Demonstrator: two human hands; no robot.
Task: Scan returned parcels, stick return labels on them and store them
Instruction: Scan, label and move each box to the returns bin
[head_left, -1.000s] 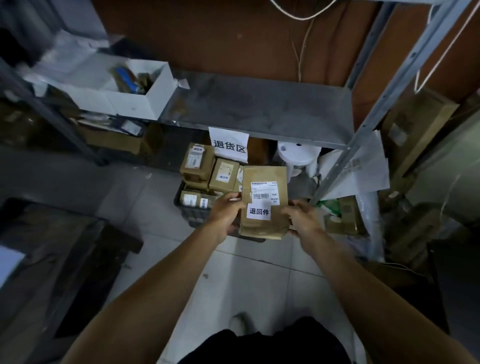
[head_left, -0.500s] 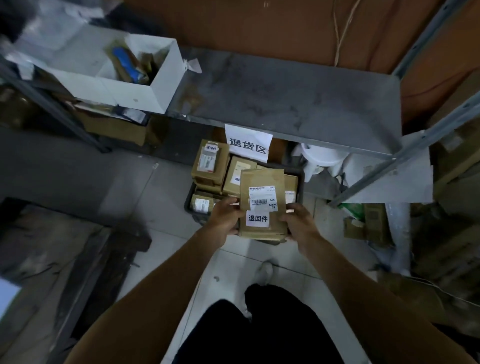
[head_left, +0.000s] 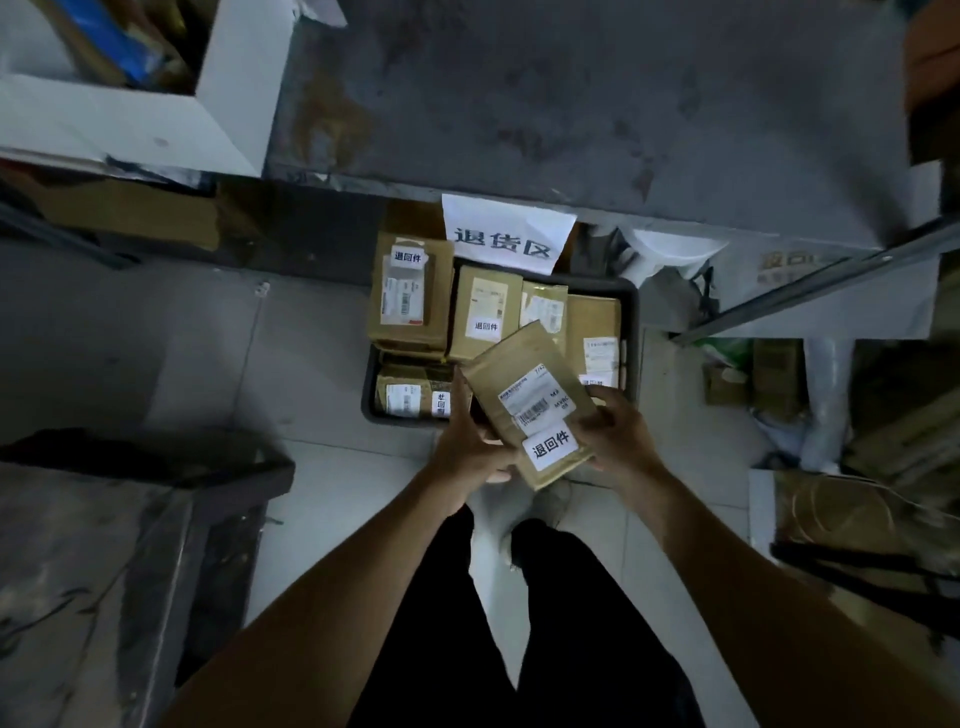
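A brown paper parcel (head_left: 524, 387) with a barcode label and a white return sticker (head_left: 550, 446) is tilted over the near edge of a dark tray (head_left: 629, 312) on the floor. My left hand (head_left: 470, 441) grips its left side from below. My right hand (head_left: 615, 428) holds its right edge, thumb on top. The tray holds several brown labelled parcels (head_left: 485, 312), some stacked at the left (head_left: 410, 293). A white paper sign (head_left: 506, 239) hangs from the shelf edge above the tray.
A grey metal shelf (head_left: 597, 104) juts out above the tray, with a white open box (head_left: 156, 119) at its left. Cardboard, bags and wire clutter the floor at the right (head_left: 810, 415). A dark bench (head_left: 130, 519) stands at the left. My legs stand just before the tray.
I have leaned closer over the tray. The parcel, upright before, is now tilted to the left and lower over the tray's near edge, both hands still on it.
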